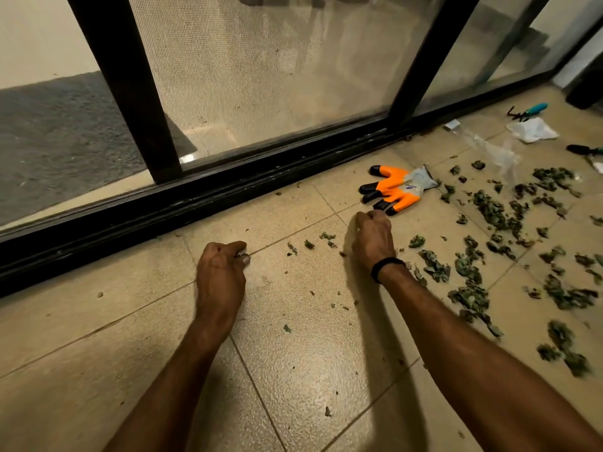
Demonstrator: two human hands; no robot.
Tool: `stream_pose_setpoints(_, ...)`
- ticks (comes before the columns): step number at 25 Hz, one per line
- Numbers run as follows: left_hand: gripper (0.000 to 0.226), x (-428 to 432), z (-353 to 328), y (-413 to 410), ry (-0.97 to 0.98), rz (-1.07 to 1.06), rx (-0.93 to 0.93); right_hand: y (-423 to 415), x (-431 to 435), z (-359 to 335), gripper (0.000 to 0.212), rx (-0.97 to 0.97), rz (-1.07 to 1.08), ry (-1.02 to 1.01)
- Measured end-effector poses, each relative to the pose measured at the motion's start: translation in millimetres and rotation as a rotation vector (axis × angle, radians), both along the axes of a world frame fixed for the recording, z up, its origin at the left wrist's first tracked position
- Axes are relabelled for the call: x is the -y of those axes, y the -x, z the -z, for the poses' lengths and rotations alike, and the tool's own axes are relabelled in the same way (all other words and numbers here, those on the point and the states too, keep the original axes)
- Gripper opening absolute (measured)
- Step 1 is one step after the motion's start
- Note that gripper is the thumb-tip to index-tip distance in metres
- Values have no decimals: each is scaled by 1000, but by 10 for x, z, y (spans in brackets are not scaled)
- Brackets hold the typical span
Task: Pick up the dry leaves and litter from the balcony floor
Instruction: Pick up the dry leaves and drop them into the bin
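Nearby, item by item: our left hand [222, 272], fingers curled, pinching leaf crumbs [244, 255] off the balcony floor [293, 370]. Our right hand [372, 236], fingers bunched; we cannot tell what it holds. Just beyond it, an orange glove [391, 190]. Dry leaves [489, 207]: strewn toward the floor's right edge. Farthest, the door track [195, 203]. Risk, as we judge it: squeezed leaves crumble, and the bits scatter into that track.

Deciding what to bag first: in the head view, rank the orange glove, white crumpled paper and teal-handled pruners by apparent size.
1. orange glove, clearly largest.
2. white crumpled paper.
3. teal-handled pruners, a little smaller; both lie farther from the camera, so true sizes are unsure.
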State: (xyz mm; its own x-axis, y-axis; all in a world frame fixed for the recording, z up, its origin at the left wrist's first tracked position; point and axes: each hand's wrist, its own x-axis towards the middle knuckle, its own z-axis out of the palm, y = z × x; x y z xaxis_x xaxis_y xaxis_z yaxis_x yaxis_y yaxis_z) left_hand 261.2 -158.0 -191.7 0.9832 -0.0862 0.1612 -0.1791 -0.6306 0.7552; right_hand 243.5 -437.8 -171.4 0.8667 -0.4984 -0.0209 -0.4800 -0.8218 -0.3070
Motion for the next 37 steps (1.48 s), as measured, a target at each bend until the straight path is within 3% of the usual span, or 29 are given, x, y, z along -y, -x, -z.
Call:
stream_pose_setpoints(2,29,1,16,-26,-24,0,-7,-19,-141,-15,32,40,-90,-9)
stream_pose_setpoints(6,29,55,24,-80,-109,-7,-39,-75,-394,-74,31,-74,-336,53)
stream_pose_setpoints(9,28,145,3,-61,-174,31,-21,32,-683,-29,16,-25,-464,99)
stream_pose_setpoints(14,19,301,-5,33,-223,115,-1,163,-886,36,22,58,-389,126)
stream_pose_setpoints(18,17,547,-24,102,-204,241,42,116,-562,-280,18,108,-145,-170)
stream_pose_setpoints(20,29,646,-10,100,-226,297,48,133,-304,-388,19,93,-46,-254)
stream_pose_setpoints(23,47,694,8,68,-263,340,41,272,-212,-349,20,-46,-104,-173)
stream_pose_setpoints(30,19,683,48,51,-290,323,89,239,-542,-161,18,-62,-363,-35)
stream_pose_setpoints(37,29,590,-14,311,-455,139,135,333,-899,-60,23,-45,-397,174)
